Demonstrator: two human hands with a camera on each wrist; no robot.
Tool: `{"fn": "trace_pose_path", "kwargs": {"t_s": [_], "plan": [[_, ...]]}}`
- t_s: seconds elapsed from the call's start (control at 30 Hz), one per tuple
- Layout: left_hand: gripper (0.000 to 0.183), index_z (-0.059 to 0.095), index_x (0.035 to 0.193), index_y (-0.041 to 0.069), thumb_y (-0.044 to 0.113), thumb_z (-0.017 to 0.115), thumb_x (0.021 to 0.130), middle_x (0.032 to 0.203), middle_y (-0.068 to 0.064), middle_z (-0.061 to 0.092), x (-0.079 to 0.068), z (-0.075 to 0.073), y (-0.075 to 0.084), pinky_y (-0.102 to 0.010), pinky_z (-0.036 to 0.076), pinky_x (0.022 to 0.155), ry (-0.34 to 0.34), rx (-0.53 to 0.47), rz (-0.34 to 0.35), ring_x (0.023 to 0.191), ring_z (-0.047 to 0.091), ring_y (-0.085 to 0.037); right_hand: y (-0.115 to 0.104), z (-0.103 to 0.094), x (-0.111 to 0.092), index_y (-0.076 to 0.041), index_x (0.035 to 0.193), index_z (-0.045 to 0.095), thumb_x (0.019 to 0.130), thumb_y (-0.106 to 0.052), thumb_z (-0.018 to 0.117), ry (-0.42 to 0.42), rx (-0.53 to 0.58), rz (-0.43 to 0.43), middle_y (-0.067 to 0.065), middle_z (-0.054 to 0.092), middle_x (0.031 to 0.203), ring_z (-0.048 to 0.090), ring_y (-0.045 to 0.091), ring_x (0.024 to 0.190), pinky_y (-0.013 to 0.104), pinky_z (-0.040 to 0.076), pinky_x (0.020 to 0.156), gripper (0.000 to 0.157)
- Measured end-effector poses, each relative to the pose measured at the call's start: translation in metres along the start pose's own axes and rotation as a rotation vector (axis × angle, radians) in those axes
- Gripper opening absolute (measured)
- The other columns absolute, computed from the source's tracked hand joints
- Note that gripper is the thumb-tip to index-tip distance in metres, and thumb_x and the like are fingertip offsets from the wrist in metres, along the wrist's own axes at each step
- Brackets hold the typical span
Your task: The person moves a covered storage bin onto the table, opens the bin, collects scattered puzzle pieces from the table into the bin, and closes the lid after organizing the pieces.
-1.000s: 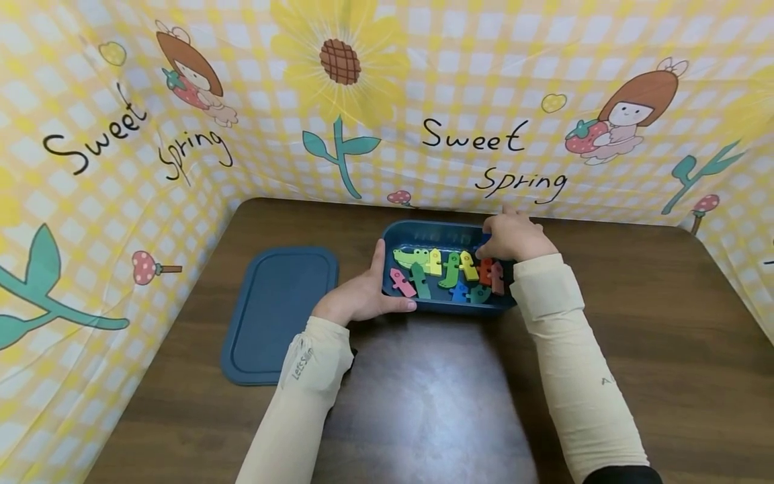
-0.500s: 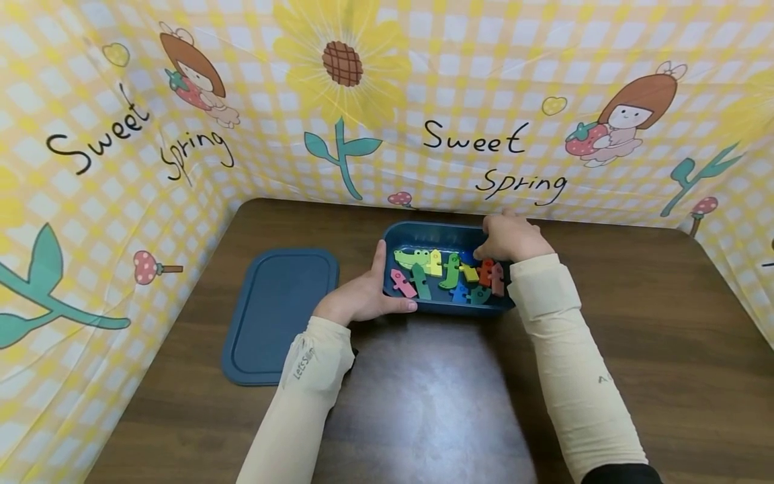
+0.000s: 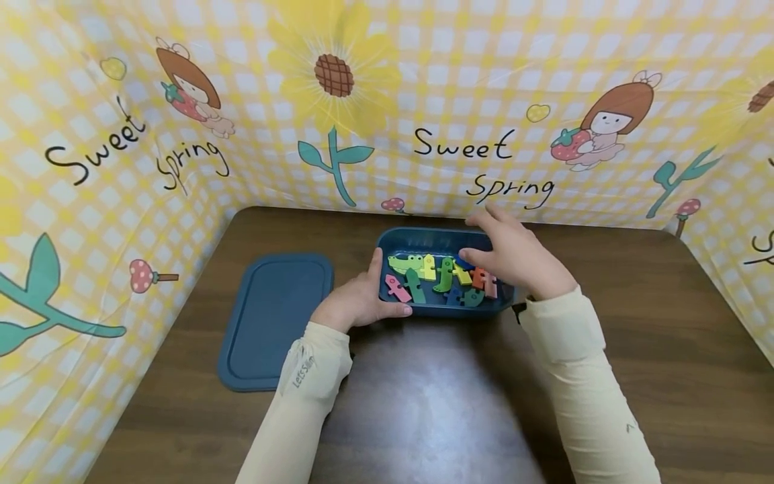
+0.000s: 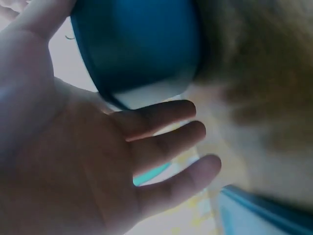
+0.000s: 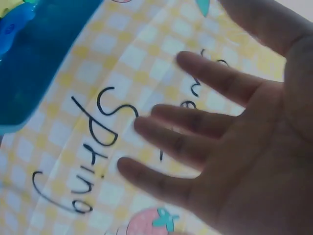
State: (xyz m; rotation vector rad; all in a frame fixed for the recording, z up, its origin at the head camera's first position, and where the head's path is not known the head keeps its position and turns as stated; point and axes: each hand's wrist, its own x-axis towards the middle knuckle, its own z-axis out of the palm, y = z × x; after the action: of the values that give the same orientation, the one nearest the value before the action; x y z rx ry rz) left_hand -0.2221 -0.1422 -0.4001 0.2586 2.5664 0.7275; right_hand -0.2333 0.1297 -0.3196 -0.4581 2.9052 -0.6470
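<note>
A dark blue box (image 3: 447,310) holds several coloured puzzle pieces. Among them are a light green crocodile-head piece (image 3: 404,264), a pink piece (image 3: 397,289), a yellow piece (image 3: 462,275) and an orange piece (image 3: 478,278). My left hand (image 3: 353,299) rests at the box's left end, thumb along the front wall and index finger up the side wall; the left wrist view shows the other fingers straight. Over the box's right back corner, my right hand (image 3: 514,255) spreads its fingers with nothing in them. Near its thumb lies a blue piece (image 5: 14,27) inside the box.
A flat dark blue lid (image 3: 275,323) lies on the brown wooden table (image 3: 423,410), left of the box. Behind the table hangs a yellow checked cloth (image 3: 459,181) with printed flowers and figures, also along both sides.
My right hand has let go of the blue piece inside the box, risen off it and spread its fingers. The yellow piece beside it has shifted. My left hand stays at the box.
</note>
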Motion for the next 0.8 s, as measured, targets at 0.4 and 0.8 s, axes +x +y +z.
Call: {"fn": "trace_pose_path", "kwargs": {"t_s": [0.4, 0.8], "plan": [[0.111, -0.008, 0.163, 0.018, 0.067, 0.061, 0.091, 0.166, -0.015, -0.016, -0.025, -0.014, 0.015, -0.054, -0.002, 0.118, 0.347, 0.223, 0.124, 0.149, -0.023, -0.031, 0.034, 0.018, -0.053, -0.014, 0.16, 0.031, 0.086, -0.045, 0.081, 0.393, -0.103, -0.123, 0.023, -0.002, 0.166, 0.002, 0.046, 0.15, 0.072, 0.01, 0.11, 0.095], [0.112, 0.003, 0.165, 0.018, 0.061, 0.071, 0.087, 0.165, -0.015, -0.019, -0.034, 0.001, 0.048, -0.059, -0.002, 0.116, 0.677, 0.338, 0.319, 0.148, -0.025, -0.032, 0.052, 0.034, -0.068, -0.023, 0.165, 0.005, 0.08, -0.064, 0.076, 0.509, -0.242, -0.055, 0.019, -0.018, 0.165, -0.014, 0.038, 0.151, 0.073, 0.004, 0.109, 0.118]]}}
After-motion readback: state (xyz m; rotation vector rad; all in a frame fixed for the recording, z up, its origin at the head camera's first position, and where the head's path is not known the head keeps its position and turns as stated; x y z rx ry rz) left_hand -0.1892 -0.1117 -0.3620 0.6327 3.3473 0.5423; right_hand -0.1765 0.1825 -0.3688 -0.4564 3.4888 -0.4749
